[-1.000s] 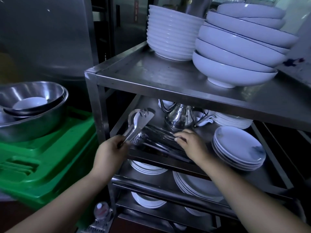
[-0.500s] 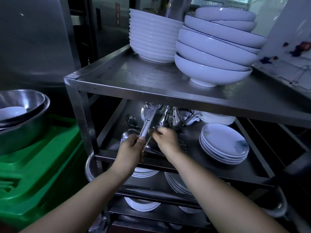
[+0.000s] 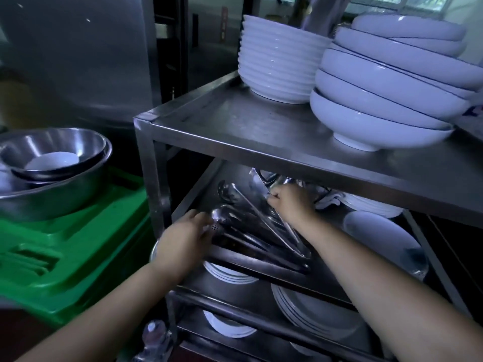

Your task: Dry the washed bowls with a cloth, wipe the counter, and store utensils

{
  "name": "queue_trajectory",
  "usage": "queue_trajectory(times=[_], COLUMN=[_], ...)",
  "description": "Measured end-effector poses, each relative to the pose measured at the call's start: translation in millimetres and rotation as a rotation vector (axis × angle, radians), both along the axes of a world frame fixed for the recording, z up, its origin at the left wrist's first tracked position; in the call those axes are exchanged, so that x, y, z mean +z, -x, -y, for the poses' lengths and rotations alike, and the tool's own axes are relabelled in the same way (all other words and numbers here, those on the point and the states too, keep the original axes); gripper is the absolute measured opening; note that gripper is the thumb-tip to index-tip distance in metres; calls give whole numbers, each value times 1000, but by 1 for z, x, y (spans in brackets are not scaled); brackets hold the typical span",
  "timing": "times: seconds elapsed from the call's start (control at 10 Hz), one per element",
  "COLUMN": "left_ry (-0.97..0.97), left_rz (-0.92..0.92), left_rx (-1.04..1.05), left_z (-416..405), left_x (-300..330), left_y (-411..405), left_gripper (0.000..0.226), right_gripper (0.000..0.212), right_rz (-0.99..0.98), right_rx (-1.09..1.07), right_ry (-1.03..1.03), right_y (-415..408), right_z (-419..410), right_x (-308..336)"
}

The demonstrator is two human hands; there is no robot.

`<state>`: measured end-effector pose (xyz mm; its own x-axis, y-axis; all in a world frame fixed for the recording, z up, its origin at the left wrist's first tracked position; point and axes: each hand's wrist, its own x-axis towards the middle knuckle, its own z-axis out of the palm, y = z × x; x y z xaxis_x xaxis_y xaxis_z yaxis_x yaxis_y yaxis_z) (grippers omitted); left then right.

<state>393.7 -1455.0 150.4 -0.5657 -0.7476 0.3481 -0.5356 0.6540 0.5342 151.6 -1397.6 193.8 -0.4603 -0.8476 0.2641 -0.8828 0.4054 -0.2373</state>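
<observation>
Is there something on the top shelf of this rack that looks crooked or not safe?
Yes. The stack of large bowls on the top shelf leans: its upper bowls sit tilted and shifted right. The smaller bowl stack beside it stands straight.

Dim kitchen, cold bluish light

Daylight comes from the window [image 3: 407,3] behind; the lower shelf [image 3: 326,273] stays in shadow, the edges bend, the left hand [image 3: 183,239] is blurred.

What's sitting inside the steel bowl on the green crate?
Inside the steel bowl is a small white bowl, only partly showing. The steel bowl itself nests in a larger steel basin; its rim hides whatever else lies beneath.
</observation>
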Motion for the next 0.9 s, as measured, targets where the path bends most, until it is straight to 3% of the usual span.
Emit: queue_trajectory(times=[0.1,0.3,0.6,0.9], left_ry=[25,24,28,128], left_rz=[45,46,103,155], left_rx=[54,113,85,-216], left_z=[5,9,8,9], left_x=[-7,-13,-8,10], left_y=[-7,-15,-4,23], left_gripper=[17,15,16,18], right_gripper=[19,22,29,14], right_rz=[-99,-107,-82,-344], right_rx=[54,139,179,29], right_ry=[-176,-270,-220,-105], right_y=[-1,2,3,-38], right_z=[16,35,27,-51], right_x=[-8,-30,-46,-25])
